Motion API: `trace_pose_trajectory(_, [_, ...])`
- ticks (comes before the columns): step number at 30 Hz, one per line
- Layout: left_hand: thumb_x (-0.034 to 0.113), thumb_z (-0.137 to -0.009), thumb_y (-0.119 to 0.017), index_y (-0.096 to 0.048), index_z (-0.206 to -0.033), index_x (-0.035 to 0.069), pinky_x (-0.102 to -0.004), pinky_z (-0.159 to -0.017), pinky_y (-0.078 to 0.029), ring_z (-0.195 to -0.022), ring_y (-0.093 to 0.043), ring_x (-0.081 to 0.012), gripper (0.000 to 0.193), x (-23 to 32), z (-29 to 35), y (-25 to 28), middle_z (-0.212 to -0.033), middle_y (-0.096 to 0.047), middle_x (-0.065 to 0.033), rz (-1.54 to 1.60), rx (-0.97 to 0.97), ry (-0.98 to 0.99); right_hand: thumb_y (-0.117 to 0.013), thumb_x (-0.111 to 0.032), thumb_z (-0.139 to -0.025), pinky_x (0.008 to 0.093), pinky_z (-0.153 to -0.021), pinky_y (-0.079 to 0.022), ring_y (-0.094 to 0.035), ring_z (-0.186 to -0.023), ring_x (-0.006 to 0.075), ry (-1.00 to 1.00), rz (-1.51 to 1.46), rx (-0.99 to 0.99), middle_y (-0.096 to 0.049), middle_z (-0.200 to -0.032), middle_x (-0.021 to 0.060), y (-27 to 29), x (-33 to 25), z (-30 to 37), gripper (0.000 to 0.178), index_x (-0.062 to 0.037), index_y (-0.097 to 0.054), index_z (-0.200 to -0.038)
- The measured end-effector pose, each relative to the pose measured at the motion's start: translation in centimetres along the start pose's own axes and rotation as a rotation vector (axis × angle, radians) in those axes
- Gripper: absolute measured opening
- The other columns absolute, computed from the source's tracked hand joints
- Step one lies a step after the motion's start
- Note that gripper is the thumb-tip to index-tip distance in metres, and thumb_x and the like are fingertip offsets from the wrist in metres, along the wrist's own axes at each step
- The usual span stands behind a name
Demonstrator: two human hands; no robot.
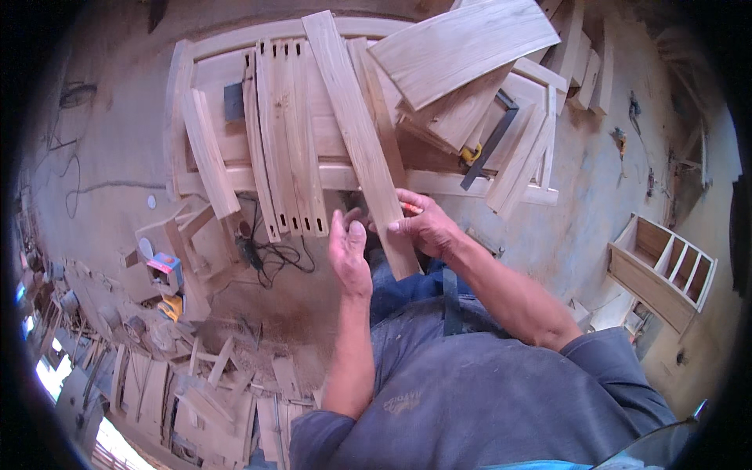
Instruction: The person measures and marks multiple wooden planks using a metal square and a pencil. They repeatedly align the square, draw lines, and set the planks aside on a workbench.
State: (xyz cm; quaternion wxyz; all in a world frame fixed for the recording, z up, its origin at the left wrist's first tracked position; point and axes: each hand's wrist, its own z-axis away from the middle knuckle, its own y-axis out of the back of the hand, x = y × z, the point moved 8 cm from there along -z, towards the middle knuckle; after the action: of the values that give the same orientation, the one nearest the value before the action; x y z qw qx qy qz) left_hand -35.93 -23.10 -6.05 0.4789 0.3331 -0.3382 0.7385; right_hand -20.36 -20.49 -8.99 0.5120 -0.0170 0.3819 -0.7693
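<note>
A long wooden board (356, 133) slants from the far side of the workbench frame toward my body, its near end over my lap. My right hand (427, 229) grips its right edge near that end, thumb on top. A thin orange-red stick, perhaps a pencil (410, 207), also sits between the fingers of this hand. My left hand (350, 254) is by the board's left edge, fingers apart and raised; part of them is hard to make out. Left of the board lie several slotted wooden rails (291, 141), side by side across a panelled wooden frame (439, 182).
Wide planks (466, 51) are stacked at the right of the frame, with a dark metal square (495, 141) beside them. A wooden crate (662, 270) stands on the floor at right. Black cables (278, 258) and a stool-like wooden piece (188, 243) are at left.
</note>
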Motion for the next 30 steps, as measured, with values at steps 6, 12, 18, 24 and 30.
trace_pose_trajectory(6, [0.017,-0.106,-0.062,-0.026,-0.158,-0.012,-0.0313,-0.105,-0.050,-0.121,-0.063,-0.0212,0.070,3.8,-8.4,-9.1,-0.143,-0.060,-0.0190,0.146,-0.418,0.022,-0.076,0.005,-0.081,0.0370,-0.102,-0.054,-0.065,-0.115,0.0205,0.256,-0.122,0.042,-0.067,-0.126,0.0083,-0.5,-5.6,1.5,0.065,-0.0056,-0.057,-0.142])
trace_pose_trajectory(12, [0.013,-0.102,-0.067,-0.027,-0.160,-0.009,-0.0336,-0.099,-0.053,-0.113,-0.067,-0.0214,0.073,3.1,-8.8,-12.7,-0.141,-0.061,-0.0184,-0.114,-0.381,0.093,-0.063,0.004,-0.094,0.0417,-0.100,-0.057,-0.068,-0.116,0.0262,0.482,-0.155,0.340,-0.066,-0.125,0.0140,5.7,-10.6,-0.5,0.051,-0.0006,-0.052,-0.143])
trace_pose_trajectory(18, [0.008,-0.101,-0.067,-0.034,-0.156,-0.012,-0.0343,-0.095,-0.056,-0.110,-0.068,-0.0219,0.067,-1.1,-6.4,-11.6,-0.135,-0.064,-0.0172,-0.041,-0.377,0.309,-0.057,0.003,-0.097,0.0461,-0.101,-0.056,-0.067,-0.117,0.0293,0.486,-0.214,0.303,-0.061,-0.128,0.0158,6.0,-13.2,-1.3,0.057,-0.0039,-0.039,-0.151])
trace_pose_trajectory(24, [0.001,-0.100,-0.065,-0.038,-0.152,-0.016,-0.0306,-0.088,-0.057,-0.102,-0.069,-0.0192,0.061,-1.2,-9.4,-11.3,-0.128,-0.067,-0.0169,0.012,-0.178,0.136,-0.059,0.001,-0.097,0.0438,-0.105,-0.053,-0.064,-0.120,0.0316,0.471,-0.279,0.407,-0.060,-0.133,0.0196,6.8,-11.1,-0.4,0.060,0.0026,-0.036,-0.152])
trace_pose_trajectory(30, [0.003,-0.098,-0.067,-0.019,-0.160,-0.010,-0.0356,-0.092,-0.056,-0.109,-0.068,-0.0235,0.080,-1.1,-12.5,-10.8,-0.131,-0.064,-0.0209,0.447,-0.146,0.114,-0.068,-0.004,-0.096,0.0376,-0.091,-0.059,-0.070,-0.108,0.0268,0.321,-0.167,0.513,-0.066,-0.125,0.0201,8.2,-4.8,2.8,0.051,0.0025,-0.046,-0.142])
